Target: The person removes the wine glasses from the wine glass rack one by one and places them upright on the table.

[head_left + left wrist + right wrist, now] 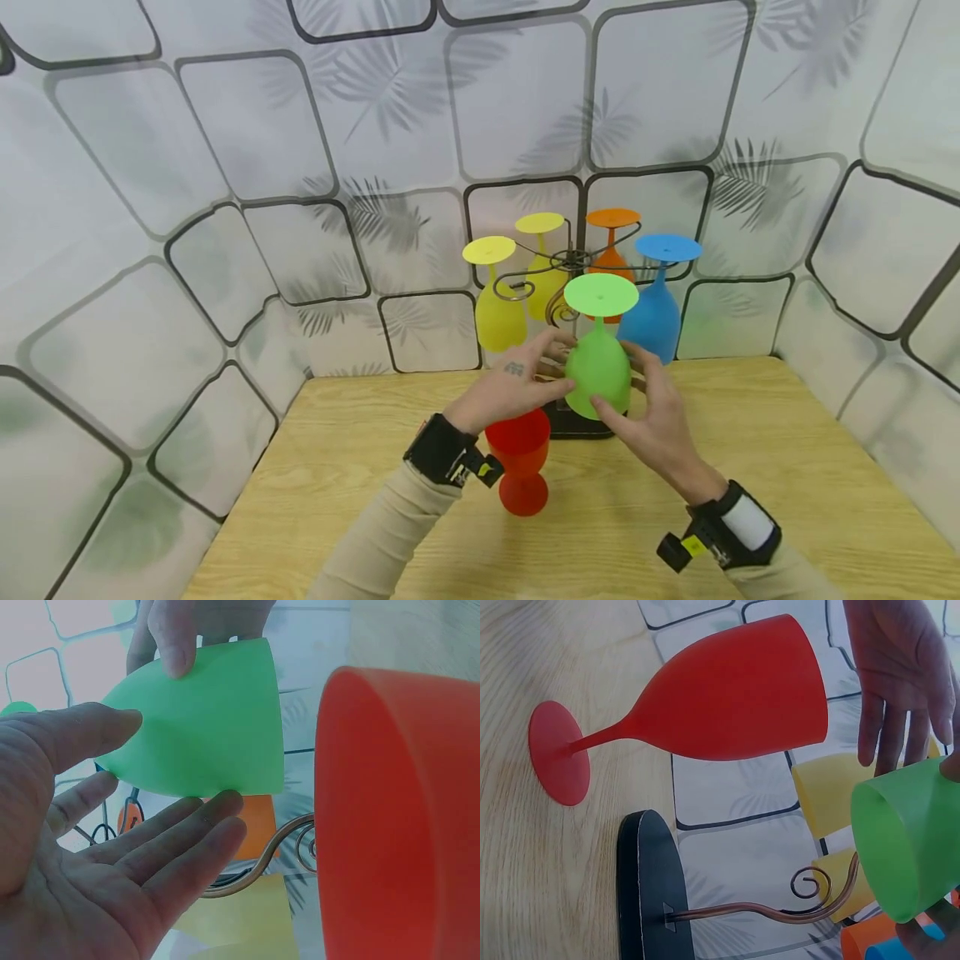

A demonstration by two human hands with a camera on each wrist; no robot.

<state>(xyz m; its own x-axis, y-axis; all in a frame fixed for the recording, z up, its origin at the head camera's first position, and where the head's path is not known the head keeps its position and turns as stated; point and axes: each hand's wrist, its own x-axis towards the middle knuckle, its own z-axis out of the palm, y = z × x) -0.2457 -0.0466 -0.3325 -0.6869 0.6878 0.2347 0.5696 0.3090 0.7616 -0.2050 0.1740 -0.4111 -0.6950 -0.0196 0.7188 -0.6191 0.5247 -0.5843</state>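
A green goblet (598, 375) hangs upside down between both hands, at the near side of a wire stemware rack (573, 260). My right hand (660, 417) holds its bowl, the thumb on the near side and the fingers round the far right side. On the other side my left hand (517, 379) touches the bowl, with fairly straight fingers (180, 832) and an extended thumb. Whether a rack arm bears the green foot cannot be told. Below the left hand a red goblet (735, 694) stands upright on the table, partly hidden in the head view.
Two yellow goblets (501, 321), an orange goblet (611, 260) and a blue goblet (652, 321) hang upside down from the rack. Its black base (654, 892) sits on the wooden table (337, 467). Patterned curtains (397, 150) enclose the back and sides.
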